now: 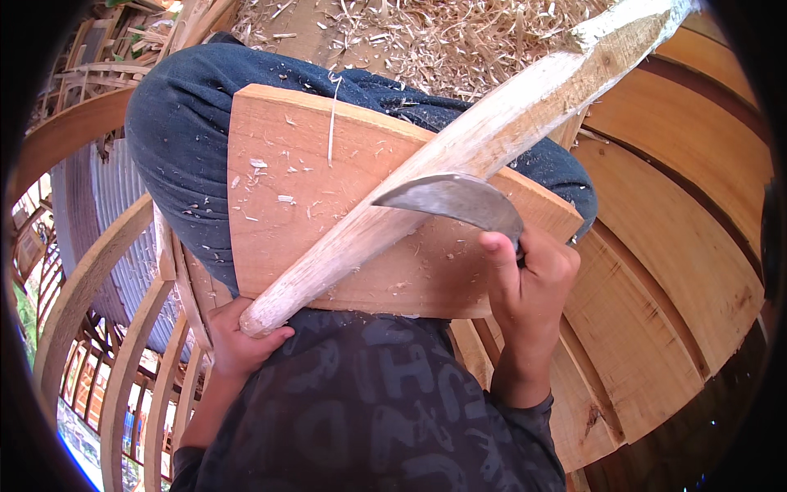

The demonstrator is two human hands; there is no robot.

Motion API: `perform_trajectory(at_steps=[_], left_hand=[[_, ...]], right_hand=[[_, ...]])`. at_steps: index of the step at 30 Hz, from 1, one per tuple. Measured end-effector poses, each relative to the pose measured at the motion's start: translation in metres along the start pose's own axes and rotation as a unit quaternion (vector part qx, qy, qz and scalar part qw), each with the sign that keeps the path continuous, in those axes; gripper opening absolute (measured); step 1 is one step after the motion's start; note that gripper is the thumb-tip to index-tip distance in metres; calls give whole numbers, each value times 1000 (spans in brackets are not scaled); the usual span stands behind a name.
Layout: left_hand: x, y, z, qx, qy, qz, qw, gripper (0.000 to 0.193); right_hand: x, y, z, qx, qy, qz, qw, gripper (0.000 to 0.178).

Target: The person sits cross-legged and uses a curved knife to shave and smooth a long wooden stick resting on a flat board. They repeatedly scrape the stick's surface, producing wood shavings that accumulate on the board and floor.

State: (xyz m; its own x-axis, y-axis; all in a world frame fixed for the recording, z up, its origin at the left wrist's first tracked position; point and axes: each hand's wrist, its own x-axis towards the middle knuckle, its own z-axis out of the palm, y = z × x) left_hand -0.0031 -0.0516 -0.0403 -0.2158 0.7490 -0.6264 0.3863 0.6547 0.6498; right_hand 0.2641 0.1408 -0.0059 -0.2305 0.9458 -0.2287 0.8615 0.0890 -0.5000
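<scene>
Across my lap lies a flat wooden board (287, 189) with shavings scattered on it. A long pale wooden pole (352, 238) runs diagonally over the board, its thin rounded end near my body and its thicker, rough end far to the right. My left hand (238, 336) is closed around the thin end. In my right hand (534, 275) is a curved knife (455, 199), its broad steel blade lying over the middle of the pole. The knife's handle is hidden inside my fingers.
Wood shavings (459, 41) cover the floor ahead of my legs. Slatted planks (656, 189) curve along the right. On the left stand a wooden railing (123, 287), corrugated sheeting (123, 213) and a heap of split wood strips (98, 66).
</scene>
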Motion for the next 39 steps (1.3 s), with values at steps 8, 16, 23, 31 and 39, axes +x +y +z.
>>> perform_trajectory(at_steps=[8, 16, 23, 31, 39], left_hand=[[-2, 1, 8, 15, 30, 43, 999, 51], [0, -2, 9, 11, 28, 49, 998, 51], [-1, -1, 8, 42, 19, 55, 997, 51], [-5, 10, 7, 47, 38, 41, 997, 53], [-6, 4, 12, 30, 65, 67, 995, 52]], right_hand=[[26, 5, -17, -154, 49, 15, 987, 59], [43, 83, -69, -67, 203, 214, 953, 62], [6, -14, -9, -123, 0, -14, 992, 60], [25, 5, -20, -203, 35, 25, 978, 64], [38, 91, -73, -85, 194, 232, 949, 67]])
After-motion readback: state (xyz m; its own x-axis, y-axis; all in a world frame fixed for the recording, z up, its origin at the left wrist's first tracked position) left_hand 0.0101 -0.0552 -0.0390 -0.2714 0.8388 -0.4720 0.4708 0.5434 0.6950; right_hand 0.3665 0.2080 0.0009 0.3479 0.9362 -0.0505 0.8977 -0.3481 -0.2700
